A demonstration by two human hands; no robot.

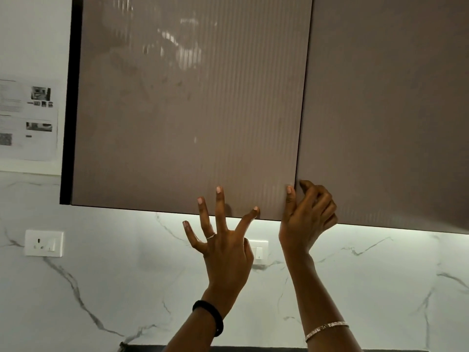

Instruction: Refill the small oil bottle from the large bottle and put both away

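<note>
Wrists come first: a black band (210, 317) on the left, a bracelet (326, 327) on the right. Above them the left hand (223, 247) is spread wide and holds nothing, its fingertips at the bottom edge of the left cabinet door (190, 110). The right hand (307, 219), nearer the seam, pinches that door's bottom right corner, thumb on its face, fingers curled at its upright free edge. Neither oil bottle is visible.

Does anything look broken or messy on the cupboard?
Nothing broken or spilled. The left cupboard door only has faint smudgy marks on its shiny face, possibly reflections. The right hand pinches its corner; the left hand is spread open.
</note>
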